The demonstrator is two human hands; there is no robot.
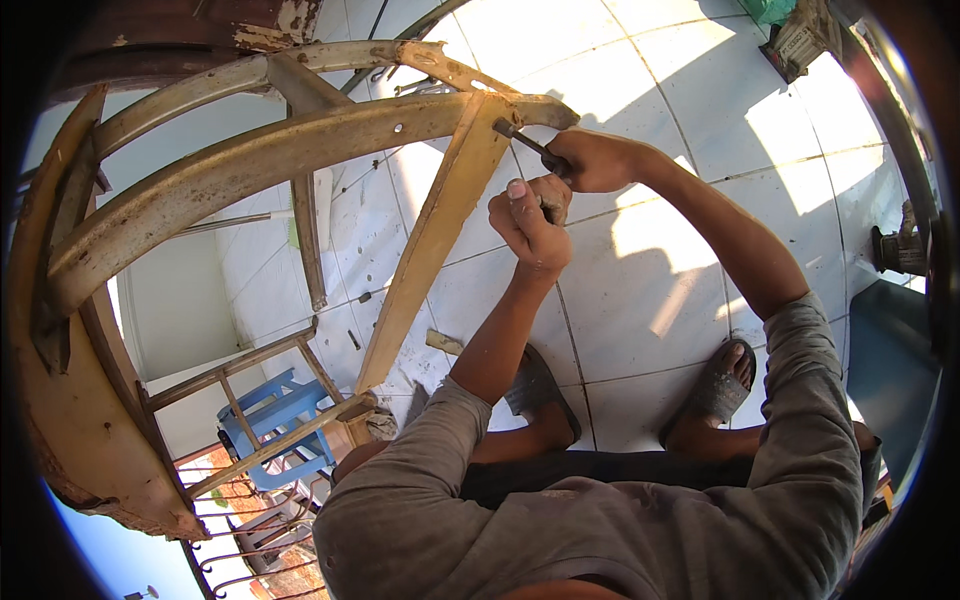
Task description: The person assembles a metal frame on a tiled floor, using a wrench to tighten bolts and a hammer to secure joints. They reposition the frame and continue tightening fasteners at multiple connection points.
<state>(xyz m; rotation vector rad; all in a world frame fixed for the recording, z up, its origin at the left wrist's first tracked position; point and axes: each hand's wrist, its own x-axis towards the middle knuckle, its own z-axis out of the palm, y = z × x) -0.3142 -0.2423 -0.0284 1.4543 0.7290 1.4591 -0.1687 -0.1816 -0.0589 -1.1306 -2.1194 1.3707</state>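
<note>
My right hand (pixel 600 160) is closed around a dark rod-shaped tool (pixel 530 143). The tool's small, rounded head meets the upper end of a tapered wooden leg (pixel 430 240), near its joint with a curved rail (pixel 250 150). I cannot tell exactly what kind of tool it is. Just below and touching or nearly touching the right hand, my left hand (pixel 535 222) is curled into a fist with the thumb on top. Whatever sits inside that fist is hidden. Both rail and leg belong to a worn wooden furniture frame, tilted up on my left.
White floor tiles (pixel 650 260) with small debris lie under the frame. A blue plastic stool (pixel 275 420) stands at lower left beside a metal railing (pixel 250 555). A wood scrap (pixel 443 342) rests near my sandalled foot. At right is a dark blue-grey panel (pixel 890 370).
</note>
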